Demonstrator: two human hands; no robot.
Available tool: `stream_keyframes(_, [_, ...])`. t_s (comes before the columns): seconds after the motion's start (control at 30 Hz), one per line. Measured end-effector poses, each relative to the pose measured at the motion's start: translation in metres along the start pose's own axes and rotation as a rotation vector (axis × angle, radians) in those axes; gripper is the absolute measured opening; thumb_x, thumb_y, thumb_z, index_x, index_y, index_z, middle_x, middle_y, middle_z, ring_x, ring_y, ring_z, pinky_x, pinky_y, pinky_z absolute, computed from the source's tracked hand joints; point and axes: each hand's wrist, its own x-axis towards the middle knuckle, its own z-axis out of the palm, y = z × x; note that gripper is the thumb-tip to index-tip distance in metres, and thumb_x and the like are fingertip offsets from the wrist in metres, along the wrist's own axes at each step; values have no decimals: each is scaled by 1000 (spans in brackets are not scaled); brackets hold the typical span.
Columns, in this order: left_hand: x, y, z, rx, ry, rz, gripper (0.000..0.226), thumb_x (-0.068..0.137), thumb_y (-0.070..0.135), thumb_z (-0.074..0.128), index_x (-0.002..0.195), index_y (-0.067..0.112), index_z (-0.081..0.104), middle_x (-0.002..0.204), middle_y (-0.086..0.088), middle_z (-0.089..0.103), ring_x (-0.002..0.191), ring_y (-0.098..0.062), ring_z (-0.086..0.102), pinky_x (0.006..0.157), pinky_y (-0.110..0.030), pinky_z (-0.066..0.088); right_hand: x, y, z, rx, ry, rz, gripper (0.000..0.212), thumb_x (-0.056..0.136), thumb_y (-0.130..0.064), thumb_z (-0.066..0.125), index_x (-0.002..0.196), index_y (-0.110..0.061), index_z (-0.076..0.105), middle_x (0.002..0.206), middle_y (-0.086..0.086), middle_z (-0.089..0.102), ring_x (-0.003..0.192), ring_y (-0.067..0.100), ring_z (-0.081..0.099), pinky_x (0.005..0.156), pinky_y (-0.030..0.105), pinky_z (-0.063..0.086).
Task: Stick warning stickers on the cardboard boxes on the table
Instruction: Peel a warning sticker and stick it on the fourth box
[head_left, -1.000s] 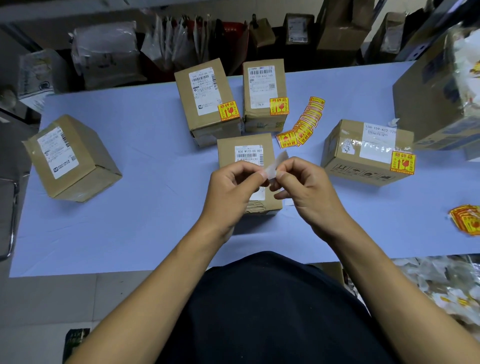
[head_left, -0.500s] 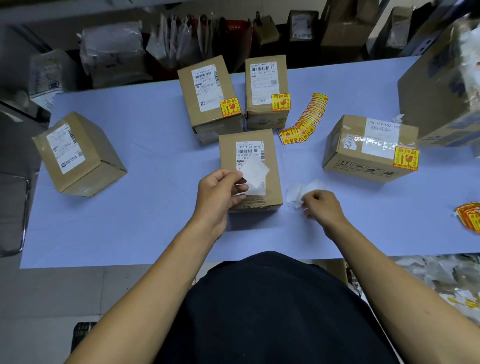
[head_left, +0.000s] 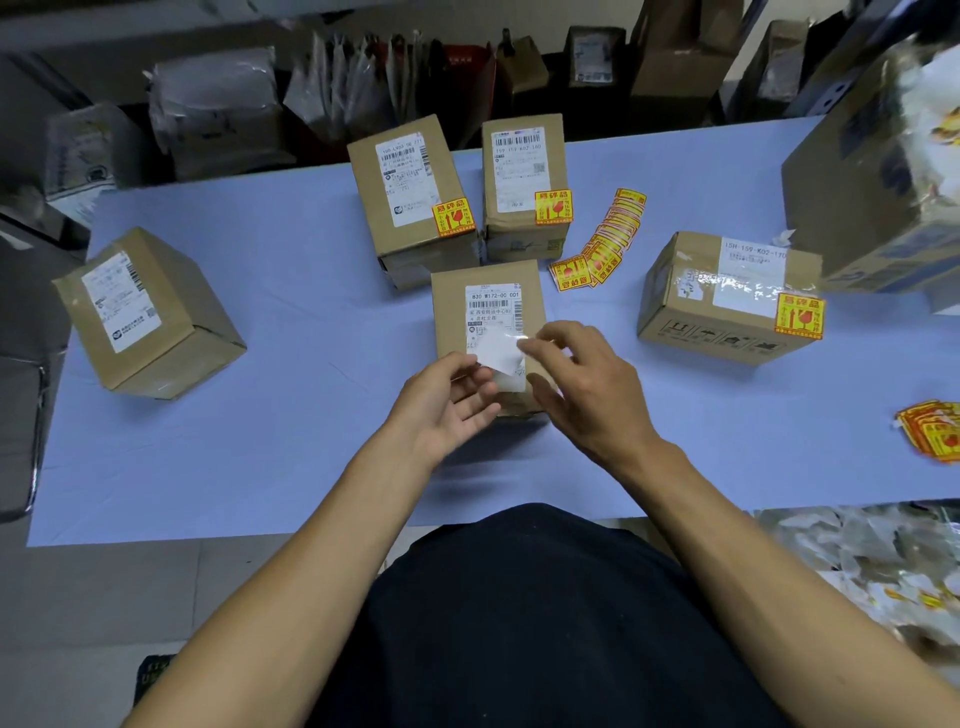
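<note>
Five small cardboard boxes are sitting on the desk (head_left: 260, 467), which is covered in a smooth pale blue sheet. Three of them are already wearing a square yellow-and-red warning sticker: the back left box (head_left: 410, 197), the back right box (head_left: 522, 187) and the low, wide, taped box (head_left: 727, 301) at the right. The tilted box (head_left: 145, 317) at the far left is showing only a white shipping label. The near box (head_left: 488, 322), upright in the middle, is lying right in front of the hands, and it too is showing only its label.

Two loose heaps of warning stickers are lying flat on the desk: a fanned strip (head_left: 602, 244) beside the back right box and a smaller pile (head_left: 935, 431) at the right edge. A much larger carton (head_left: 872, 171) is standing at the far right.

The left hand (head_left: 447, 405) is turning palm-up, its grip pinching a glossy white sticker (head_left: 496, 351), seen from its pale side, over the near box's label. The right hand (head_left: 582, 384) is hovering palm-down just beside it, its grip apart, fingers loosely spread, fingertips close to the sticker's upper edge; whether they are touching it I cannot tell.
</note>
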Motion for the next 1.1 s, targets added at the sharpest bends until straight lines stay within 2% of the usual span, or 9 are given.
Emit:
stream_keyframes(0.23, [-4, -2, -3, -128, -68, -92, 11, 93, 13, 59, 82, 9, 62, 64, -3, 65, 54, -15, 66, 53, -27, 58, 7, -2, 8, -8, 45, -107, 5, 83, 2, 68, 83, -3, 68, 88, 13, 68, 83, 35, 61, 60, 37, 48])
stream_keyframes(0.3, [-4, -2, -4, -209, -94, -71, 4, 92, 8, 59, 90, 7, 63, 66, -5, 66, 55, -15, 66, 54, -26, 58, 6, -5, 10, 158, 15, 79, 3, 87, -5, 67, 87, -8, 68, 89, 5, 68, 87, 27, 60, 69, 34, 47])
stream_keyframes(0.4, [-2, -1, -6, -237, -107, 51, 5, 91, 11, 62, 94, 9, 66, 75, -4, 69, 65, -15, 66, 58, -27, 58, 9, -6, 11, 668, -115, 597, 6, 88, -10, 68, 83, -12, 66, 79, -3, 65, 78, 14, 59, 72, 27, 49])
stream_keyframes(0.47, [1, -3, -8, -20, -62, 202, 8, 91, 17, 64, 96, 13, 69, 83, -2, 71, 73, -15, 66, 61, -26, 56, 10, -2, 8, 1030, -209, 884, 11, 90, -6, 67, 81, -11, 63, 78, 4, 64, 72, 16, 60, 69, 28, 54])
stream_keyframes(0.53, [4, -7, -10, 317, -33, 326, 11, 91, 19, 67, 101, 16, 70, 96, -3, 74, 84, -16, 68, 65, -25, 54, 8, 3, 5, 1180, -330, 1013, 12, 92, -6, 65, 82, -11, 63, 81, 11, 64, 70, 18, 59, 64, 25, 57])
stream_keyframes(0.6, [6, -11, -10, 516, -74, 347, 10, 90, 19, 69, 100, 16, 71, 100, -6, 74, 87, -17, 70, 66, -25, 54, 4, 6, 4, 1183, -419, 1041, 9, 92, -8, 66, 84, -12, 63, 82, 12, 64, 71, 18, 58, 63, 23, 58])
stream_keyframes(0.7, [8, -15, -7, 574, -104, 358, 5, 88, 10, 71, 89, 13, 68, 79, -4, 72, 69, -15, 66, 59, -25, 53, 0, 9, 6, 1130, -445, 1049, 6, 92, -11, 67, 87, -11, 63, 78, 7, 68, 70, 15, 59, 62, 23, 58])
stream_keyframes(0.8, [14, -20, -5, 650, -53, 426, 13, 86, 4, 72, 80, 14, 65, 63, 2, 69, 58, -12, 64, 56, -25, 52, -5, 11, 8, 1037, -383, 1053, 7, 91, -13, 69, 86, -10, 65, 78, 4, 69, 69, 13, 62, 62, 23, 56])
stream_keyframes(1.1, [25, -23, 11, 1052, 72, 654, 11, 87, 18, 68, 75, 17, 69, 61, -1, 72, 66, -16, 71, 72, -43, 61, -9, 14, 19, 802, -209, 1072, 11, 85, -14, 74, 87, -3, 70, 77, 9, 68, 69, 16, 58, 64, 33, 53])
